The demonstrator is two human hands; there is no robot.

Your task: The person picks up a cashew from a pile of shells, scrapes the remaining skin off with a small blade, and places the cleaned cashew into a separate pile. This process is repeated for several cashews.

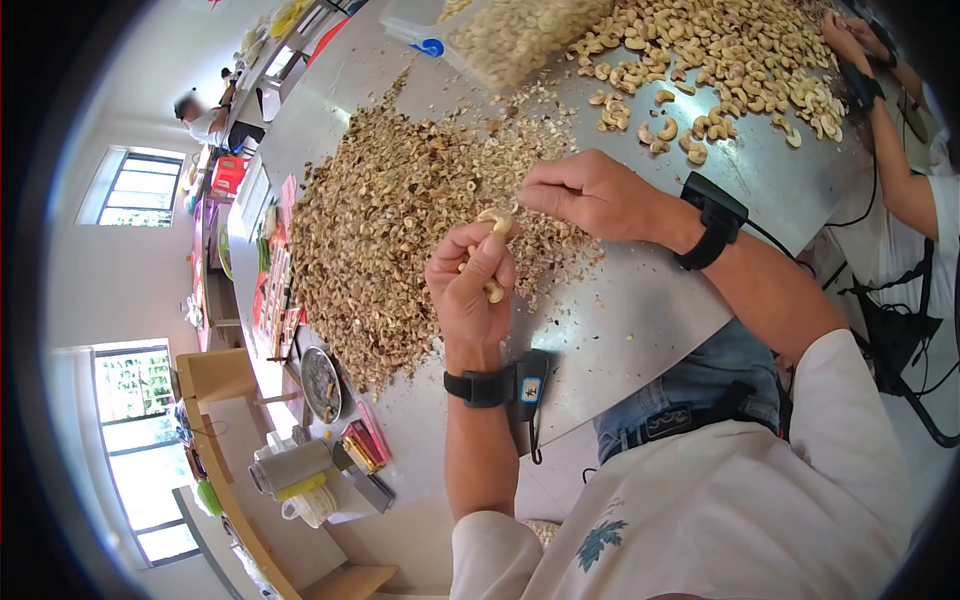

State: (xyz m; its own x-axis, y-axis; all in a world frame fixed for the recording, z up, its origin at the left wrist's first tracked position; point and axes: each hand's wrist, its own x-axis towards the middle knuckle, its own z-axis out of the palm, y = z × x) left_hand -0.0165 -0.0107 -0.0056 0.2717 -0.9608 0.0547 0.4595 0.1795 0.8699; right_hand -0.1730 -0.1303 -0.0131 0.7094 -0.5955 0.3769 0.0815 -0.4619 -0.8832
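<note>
My left hand is closed on cashew nuts; one cashew sticks up between thumb and forefinger, and another shows lower at the palm. To its right, my right hand has its thumb and fingers pinched together, apart from the left hand; whatever may be between its fingertips is too small to make out. Both hands are above the near side of a large pile of brown shell bits on the metal table. Whole cashews are spread at the upper right.
A clear plastic box of cashews stands at the table's far side. A round metal pan is at the lower left. A co-worker's hands are near the cashews at the upper right. Another person is farther back.
</note>
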